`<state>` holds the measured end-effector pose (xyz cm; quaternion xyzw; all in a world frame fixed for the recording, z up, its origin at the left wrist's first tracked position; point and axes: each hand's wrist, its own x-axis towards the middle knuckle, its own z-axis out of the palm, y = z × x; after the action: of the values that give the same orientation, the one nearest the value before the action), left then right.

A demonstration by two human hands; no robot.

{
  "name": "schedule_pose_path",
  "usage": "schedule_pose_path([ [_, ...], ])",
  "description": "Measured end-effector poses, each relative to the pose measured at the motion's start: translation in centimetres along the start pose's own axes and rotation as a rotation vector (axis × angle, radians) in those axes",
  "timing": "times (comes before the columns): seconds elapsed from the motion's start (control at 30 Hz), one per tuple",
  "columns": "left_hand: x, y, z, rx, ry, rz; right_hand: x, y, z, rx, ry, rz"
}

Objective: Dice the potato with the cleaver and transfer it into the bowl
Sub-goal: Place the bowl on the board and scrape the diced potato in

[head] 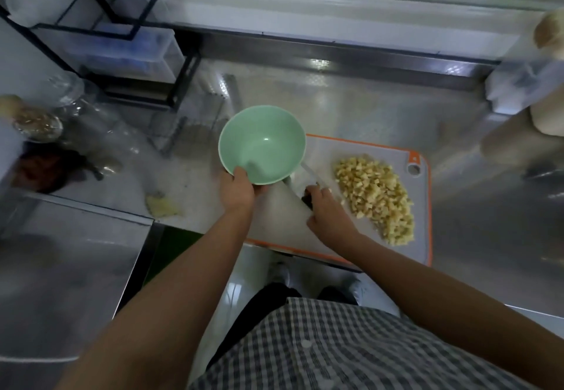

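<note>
Sprawling pale-yellow potato dice (375, 197), apparently uniform.

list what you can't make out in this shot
All in the head view:
- cleaver: blade partly hidden by the green bowl, handle covered by the right hand.
- cutting board: left part hidden by the bowl, the left hand and both forearms.
- jar at the left edge: blurred, contents unclear.
- pale objects at the right edge: blurred and cut off by the frame.
</note>
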<state>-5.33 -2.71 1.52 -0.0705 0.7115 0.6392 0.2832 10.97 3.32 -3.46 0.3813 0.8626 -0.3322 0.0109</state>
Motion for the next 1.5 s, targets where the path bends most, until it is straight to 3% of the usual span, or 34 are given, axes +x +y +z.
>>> schedule_pose_path([
  [0.13,-0.5,1.0,0.6,-0.173,0.046,-0.007,0.0,-0.1,-1.9,0.261,0.204,0.117],
  [0.27,-0.4,0.8,1.0,-0.152,0.060,0.007,-0.4,0.5,-3.8,0.536,0.255,0.244],
  [0.43,0.0,-1.7,1.5,0.109,0.025,-0.001,-2.5,1.8,-6.4,1.028,0.260,0.317],
  [0.63,0.6,-3.5,1.1,0.490,0.001,0.065,-4.4,4.9,-7.9,1.048,0.367,0.417],
  [0.7,-0.3,-2.6,1.1,0.731,0.089,0.133,-4.8,5.4,-8.2,1.050,0.388,0.464],
  [0.77,-1.5,-2.0,1.3,0.927,0.258,0.317,-5.0,6.1,-8.4,1.049,0.403,0.502],
  [0.83,-2.9,-1.8,2.1,0.982,0.278,0.611,-5.2,6.9,-8.9,1.021,0.421,0.532],
  [0.97,-5.9,-2.5,5.8,0.901,-0.123,1.142,-6.1,8.9,-10.1,0.993,0.471,0.571],
  [1.03,-7.7,-3.7,8.1,0.827,-0.399,1.247,-6.9,10.0,-10.5,1.007,0.480,0.593],
  [1.1,-8.9,-5.9,10.2,0.761,-0.634,1.051,-7.9,10.8,-10.8,1.058,0.460,0.603],
  [1.13,-9.5,-7.0,11.2,0.731,-0.692,0.834,-8.3,11.1,-10.8,1.088,0.439,0.597],
  [1.23,-11.9,-7.8,14.1,0.403,-0.753,-0.084,-8.8,11.4,-10.8,1.127,0.370,0.569],
  [1.3,-12.8,-7.5,15.2,0.207,-0.768,-0.410,-8.8,11.6,-10.6,1.132,0.340,0.557],
  [1.4,-12.7,-7.1,15.3,0.161,-0.811,-0.445,-8.4,11.9,-10.7,1.114,0.342,0.527],
  [1.5,-12.1,-6.9,14.8,0.239,-0.752,-0.296,-8.1,12.1,-11.3,1.060,0.380,0.518],
])
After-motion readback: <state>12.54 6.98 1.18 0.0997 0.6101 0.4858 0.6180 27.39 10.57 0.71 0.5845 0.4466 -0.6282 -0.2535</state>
